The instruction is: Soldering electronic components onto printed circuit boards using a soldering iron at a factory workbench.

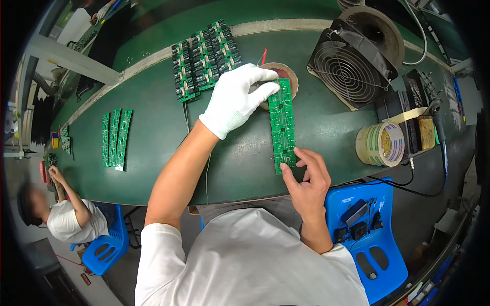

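Observation:
Between my two hands is a long green circuit board strip [283, 125], held over the green table. My left hand [240, 99], in a white glove, pinches its far end between thumb and fingers. The bare fingers of my right hand [310, 176] grip the near end. Just behind the far end sits a round brown-rimmed container [292, 76], partly covered by my glove and the board. To the left of my glove, several populated circuit boards [204, 61] with black components lie side by side.
Three narrow green boards [116, 140] rest at the left. On the right stand a black fan [347, 66], a tape roll [380, 144] and a soldering iron [435, 108] with its cable. A blue chair [380, 265] holds black adapters. Another person [71, 217] sits far left.

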The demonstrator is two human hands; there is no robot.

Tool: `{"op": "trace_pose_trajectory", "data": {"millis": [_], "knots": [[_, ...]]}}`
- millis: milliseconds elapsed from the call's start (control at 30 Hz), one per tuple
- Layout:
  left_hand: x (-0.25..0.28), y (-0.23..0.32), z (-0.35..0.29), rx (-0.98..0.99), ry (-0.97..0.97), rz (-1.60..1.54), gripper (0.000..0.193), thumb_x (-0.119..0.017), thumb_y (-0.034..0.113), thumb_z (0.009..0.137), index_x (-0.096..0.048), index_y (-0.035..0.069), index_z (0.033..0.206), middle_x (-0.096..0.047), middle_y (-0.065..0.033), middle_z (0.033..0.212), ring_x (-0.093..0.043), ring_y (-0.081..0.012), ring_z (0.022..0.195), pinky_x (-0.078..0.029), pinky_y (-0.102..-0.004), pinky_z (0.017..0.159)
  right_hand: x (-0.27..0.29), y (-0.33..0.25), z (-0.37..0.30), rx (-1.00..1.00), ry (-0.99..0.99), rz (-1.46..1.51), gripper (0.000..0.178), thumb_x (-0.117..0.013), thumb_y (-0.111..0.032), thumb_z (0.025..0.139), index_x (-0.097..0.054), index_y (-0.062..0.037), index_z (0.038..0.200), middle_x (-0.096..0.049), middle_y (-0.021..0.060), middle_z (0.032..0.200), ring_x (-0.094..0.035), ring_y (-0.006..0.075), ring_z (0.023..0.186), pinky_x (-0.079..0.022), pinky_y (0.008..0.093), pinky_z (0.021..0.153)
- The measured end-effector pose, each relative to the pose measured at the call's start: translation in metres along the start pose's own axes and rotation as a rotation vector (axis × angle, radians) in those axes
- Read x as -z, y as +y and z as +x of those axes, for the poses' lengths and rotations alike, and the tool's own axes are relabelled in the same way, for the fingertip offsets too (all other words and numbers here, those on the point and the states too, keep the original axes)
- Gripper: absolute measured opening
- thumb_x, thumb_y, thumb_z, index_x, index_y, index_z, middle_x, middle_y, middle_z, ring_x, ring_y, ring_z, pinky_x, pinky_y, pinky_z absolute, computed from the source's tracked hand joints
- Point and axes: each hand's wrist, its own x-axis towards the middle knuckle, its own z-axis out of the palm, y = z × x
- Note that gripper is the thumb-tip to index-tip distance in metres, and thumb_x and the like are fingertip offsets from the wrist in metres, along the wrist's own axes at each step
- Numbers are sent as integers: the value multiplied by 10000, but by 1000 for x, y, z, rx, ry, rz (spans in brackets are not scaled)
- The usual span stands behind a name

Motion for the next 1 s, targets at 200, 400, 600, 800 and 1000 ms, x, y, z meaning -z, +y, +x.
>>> {"op": "trace_pose_trajectory", "data": {"millis": [200,400,600,800,1000], "knots": [[-1,4,7,-17,-21,11,194,-682,103,861,-703,-27,1004,-663,-70,878,-553,-161,647,-462,-265,621,4,-2,4,-34,-20,-8,414,-764,12,714,-666,-18,1115,-648,94,1083,-572,171,778,-436,256,605],[4,14,-8,96,86,30,346,-642,150,893,-618,2,1205,-681,-61,894,-552,-172,642,-468,-263,648,11,-6,9,-96,-84,-7,446,-769,26,697,-665,-20,1128,-644,90,1105,-570,151,779,-411,232,570],[28,12,-46,25,338,46,421,-523,38,943,-475,-39,1354,-693,-77,895,-570,-139,634,-499,-245,671,87,2,13,-63,202,248,412,-704,44,743,-662,-22,1148,-660,122,1112,-636,158,777,-477,212,565],[15,10,-70,91,372,-2,333,-557,-26,901,-570,-46,1234,-695,-74,845,-570,-134,602,-487,-227,613,233,46,35,3,528,851,485,-429,-115,1036,-296,65,1466,-556,198,1300,-590,175,1054,-498,241,906],[16,13,-76,168,382,45,205,-622,-62,842,-659,-43,1042,-698,-63,804,-559,-127,574,-466,-208,567,270,67,84,-174,542,409,436,-489,-157,1032,-427,28,1422,-647,151,1150,-614,102,880,-475,160,730]]}}
